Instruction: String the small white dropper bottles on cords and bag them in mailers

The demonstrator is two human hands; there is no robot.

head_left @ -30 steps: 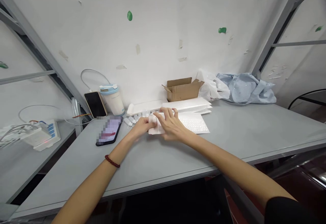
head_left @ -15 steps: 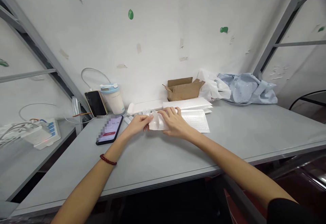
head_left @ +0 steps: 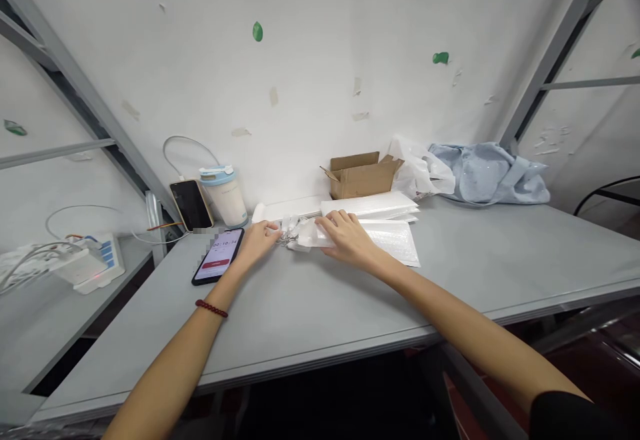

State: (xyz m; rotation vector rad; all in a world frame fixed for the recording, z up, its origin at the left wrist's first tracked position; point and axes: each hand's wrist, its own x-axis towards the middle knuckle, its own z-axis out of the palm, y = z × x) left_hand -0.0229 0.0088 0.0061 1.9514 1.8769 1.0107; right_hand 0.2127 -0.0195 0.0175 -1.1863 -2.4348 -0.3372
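Note:
A white bubble mailer (head_left: 393, 243) lies on the desk with its left end lifted. My right hand (head_left: 350, 240) is over that end, thumb below and fingers on top, gripping it. To the left, my left hand (head_left: 256, 245) is beside a small cluster of white pieces with thin wires or cords (head_left: 289, 227), its thumb and forefinger slightly apart. Nothing shows between those fingers; the lower ones are hidden. What exactly the small pieces are is too small to tell. A phone with a timer (head_left: 217, 260) lies just left of my left hand.
Behind the hands lie more white mailers (head_left: 375, 205), with an open cardboard box (head_left: 365, 177) beyond them. A white plastic bag (head_left: 423, 167) and light blue cloth (head_left: 490, 177) are farther right. A lidded cup (head_left: 227, 200) and a propped phone (head_left: 191, 205) stand at the back left.
My left hand has let go of the mailer's left end and moved left, uncovering the small white pieces. My right hand keeps hold of the mailer, whose right end has swung slightly nearer.

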